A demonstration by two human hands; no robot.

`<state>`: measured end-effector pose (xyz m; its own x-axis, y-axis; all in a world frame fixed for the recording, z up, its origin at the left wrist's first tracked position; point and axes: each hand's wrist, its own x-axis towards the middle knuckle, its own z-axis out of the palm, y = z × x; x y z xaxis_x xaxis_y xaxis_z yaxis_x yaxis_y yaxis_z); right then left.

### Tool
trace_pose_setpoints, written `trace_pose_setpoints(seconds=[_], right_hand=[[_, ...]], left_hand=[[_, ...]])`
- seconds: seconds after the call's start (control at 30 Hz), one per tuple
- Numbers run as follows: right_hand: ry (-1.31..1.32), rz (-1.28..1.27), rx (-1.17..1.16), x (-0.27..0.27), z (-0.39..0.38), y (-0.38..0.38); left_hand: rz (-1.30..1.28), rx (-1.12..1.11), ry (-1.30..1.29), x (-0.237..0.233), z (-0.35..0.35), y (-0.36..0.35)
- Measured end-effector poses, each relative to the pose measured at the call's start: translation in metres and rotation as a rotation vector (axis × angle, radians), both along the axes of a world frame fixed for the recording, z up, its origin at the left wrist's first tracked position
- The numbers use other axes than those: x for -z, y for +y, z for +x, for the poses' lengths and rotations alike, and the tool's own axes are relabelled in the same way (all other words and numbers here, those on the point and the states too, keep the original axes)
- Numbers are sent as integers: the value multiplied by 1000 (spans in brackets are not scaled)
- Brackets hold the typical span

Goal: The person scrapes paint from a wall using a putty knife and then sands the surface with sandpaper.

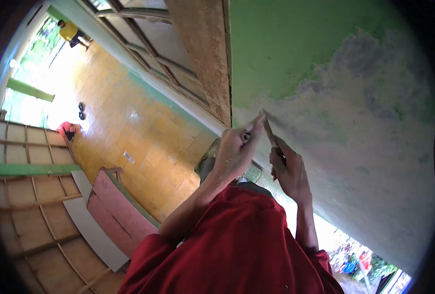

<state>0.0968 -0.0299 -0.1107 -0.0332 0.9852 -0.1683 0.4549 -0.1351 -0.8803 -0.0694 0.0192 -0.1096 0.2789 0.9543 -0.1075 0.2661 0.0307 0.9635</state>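
Note:
My left hand [233,156] is closed around a round-handled tool [246,136], its butt end showing between the fingers. Its far end meets the tip of a narrow flat-bladed scraper [269,130], which my right hand [291,172] grips from below. Both tips come together close in front of the wall [335,117]. Green paint covers the wall's upper part, while a wide whitish-grey patch with ragged edges spreads below it. The rest of the left tool is mostly hidden by my fingers.
A wooden window frame [198,44] borders the wall on the left. Yellow floor tiles [144,117] lie far below. A pink board [114,206] and white panel [92,228] lean by a wooden lattice [36,210]. A person in yellow [70,32] stands at the far end.

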Motion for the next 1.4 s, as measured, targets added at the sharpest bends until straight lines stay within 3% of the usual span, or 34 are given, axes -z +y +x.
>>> trace_pose_setpoints(seconds=[0.03, 0.1, 0.13, 0.2, 0.23, 0.3, 0.33, 0.37, 0.4, 0.43, 0.5, 0.53, 0.63, 0.77, 0.97, 1.03, 1.13, 1.33, 1.4], right_hand=[[2, 1, 29, 8, 8, -7], [-452, 208, -124, 28, 22, -19], [-456, 214, -87, 20, 21, -23], [-232, -112, -25, -11, 15, -31], [-232, -114, 10, -17, 10, -32], [114, -56, 180, -23, -1, -36], [258, 55, 203, -17, -7, -34], [257, 55, 230, -15, -19, -31], [422, 110, 377, -14, -36, -24], [585, 170, 521, -12, -53, -17], [628, 265, 668, 3, -77, 1], [632, 308, 676, 17, -82, 7], [602, 388, 729, 32, -100, 22], [485, 415, 746, 43, -101, 25], [271, 437, 791, 51, -104, 25], [135, 575, 786, 57, -103, 29], [202, 458, 797, 38, -106, 26], [129, 469, 813, 45, -108, 26], [172, 467, 809, 25, -108, 30]], left_hand=[[43, -26, -3, 26, -6, 2], [111, -18, -13, 41, -14, 10], [42, 80, 13, 41, -19, 11], [-87, 287, 121, 37, -30, 23], [-83, 322, 121, 37, -31, 29], [-37, 392, -129, 34, -34, 39], [-43, 420, -131, 30, -31, 42], [-29, 438, -298, 25, -25, 47], [-20, 450, -466, 18, -20, 50], [-31, 472, -466, 12, -15, 53], [53, 550, -529, 7, -8, 60], [-21, 533, -384, 10, -8, 64], [-67, 647, -299, 27, 2, 79], [-94, 606, -615, 25, 18, 72], [-103, 622, -641, 31, 21, 74], [-110, 591, -636, 26, 23, 72], [-101, 522, -619, 22, 26, 67], [-104, 437, -627, 19, 29, 64], [-70, 418, -644, 12, 30, 67]])
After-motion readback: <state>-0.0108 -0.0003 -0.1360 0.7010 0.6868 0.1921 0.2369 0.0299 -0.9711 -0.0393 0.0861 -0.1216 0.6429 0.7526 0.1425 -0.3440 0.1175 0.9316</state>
